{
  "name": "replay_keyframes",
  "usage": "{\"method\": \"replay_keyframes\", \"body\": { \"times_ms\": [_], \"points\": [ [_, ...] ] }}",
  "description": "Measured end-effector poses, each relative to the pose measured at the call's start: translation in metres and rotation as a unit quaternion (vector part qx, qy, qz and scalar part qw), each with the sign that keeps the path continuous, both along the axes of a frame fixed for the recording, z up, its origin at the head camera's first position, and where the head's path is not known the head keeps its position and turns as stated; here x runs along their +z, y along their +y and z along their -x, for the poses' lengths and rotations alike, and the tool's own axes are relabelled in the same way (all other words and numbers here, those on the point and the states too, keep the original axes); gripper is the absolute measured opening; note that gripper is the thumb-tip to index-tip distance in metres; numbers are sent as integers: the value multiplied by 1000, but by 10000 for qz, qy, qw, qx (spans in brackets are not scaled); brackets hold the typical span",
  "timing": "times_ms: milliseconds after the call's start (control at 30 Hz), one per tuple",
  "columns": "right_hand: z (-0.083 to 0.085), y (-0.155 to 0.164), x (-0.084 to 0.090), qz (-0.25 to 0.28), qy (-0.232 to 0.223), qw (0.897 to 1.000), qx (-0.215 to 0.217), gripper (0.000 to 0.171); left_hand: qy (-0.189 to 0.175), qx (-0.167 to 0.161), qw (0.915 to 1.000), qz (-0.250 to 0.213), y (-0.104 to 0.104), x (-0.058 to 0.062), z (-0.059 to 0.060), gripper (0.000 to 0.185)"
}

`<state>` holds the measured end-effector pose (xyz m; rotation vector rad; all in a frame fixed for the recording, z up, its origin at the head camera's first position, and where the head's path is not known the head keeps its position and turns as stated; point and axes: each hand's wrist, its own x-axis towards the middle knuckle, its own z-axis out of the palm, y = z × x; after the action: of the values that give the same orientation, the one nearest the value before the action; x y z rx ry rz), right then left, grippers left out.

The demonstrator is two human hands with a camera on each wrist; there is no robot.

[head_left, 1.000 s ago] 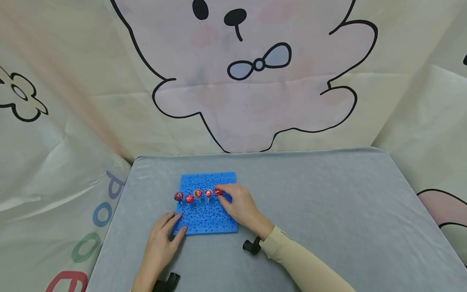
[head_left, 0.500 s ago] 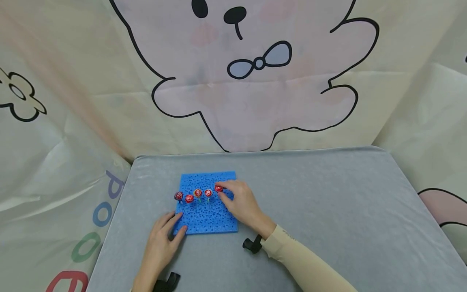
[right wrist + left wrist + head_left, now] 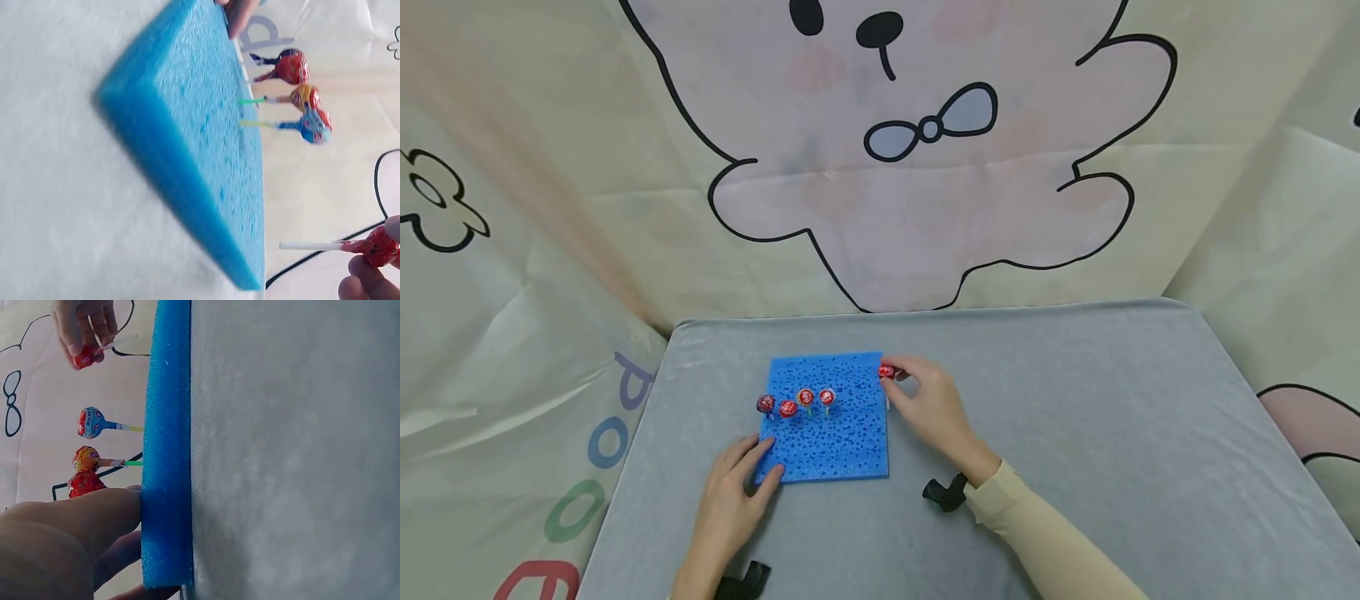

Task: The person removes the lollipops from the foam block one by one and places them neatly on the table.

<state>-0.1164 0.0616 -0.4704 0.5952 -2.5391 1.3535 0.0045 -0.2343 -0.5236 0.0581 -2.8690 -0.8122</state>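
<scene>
R hand [image 3: 934, 406] is pinching a red lollipop [image 3: 886, 372] by its wrapped head, mid-frame; light, thin stick, prob. bendy. L hand [image 3: 735, 492], fingers straight, is pressing the soft blue foam block [image 3: 838, 433].

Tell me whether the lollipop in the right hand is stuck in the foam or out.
Out. The right hand pinches the lollipop beside the foam; its bare stick shows in the right wrist view.

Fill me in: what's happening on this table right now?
A person's right hand pinches a red lollipop free of the blue foam block, just off its right edge. Four lollipops stand planted in a row in the foam. The left hand rests its fingers on the block's near left corner, on the grey table.
</scene>
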Motion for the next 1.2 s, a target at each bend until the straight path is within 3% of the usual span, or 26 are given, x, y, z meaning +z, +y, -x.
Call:
{"method": "replay_keyframes", "body": {
  "times_ms": [367,633,1000,1200],
  "points": [
    [2,16,-8,-263,-299,9977,-548,24,-161,34,9999,-12,-1,0,1,49],
    [8,17,-13,-725,-872,9902,-815,21,144,-28,9999,-50,-2,-3,-1,48],
    [20,17,-23,-1512,-1338,9770,-686,21,-32,-27,9999,-114,-4,-3,0,48],
    [28,15,-28,-1850,-1409,9713,-496,21,84,-51,9999,-140,-4,-3,0,48]
  ]
}}
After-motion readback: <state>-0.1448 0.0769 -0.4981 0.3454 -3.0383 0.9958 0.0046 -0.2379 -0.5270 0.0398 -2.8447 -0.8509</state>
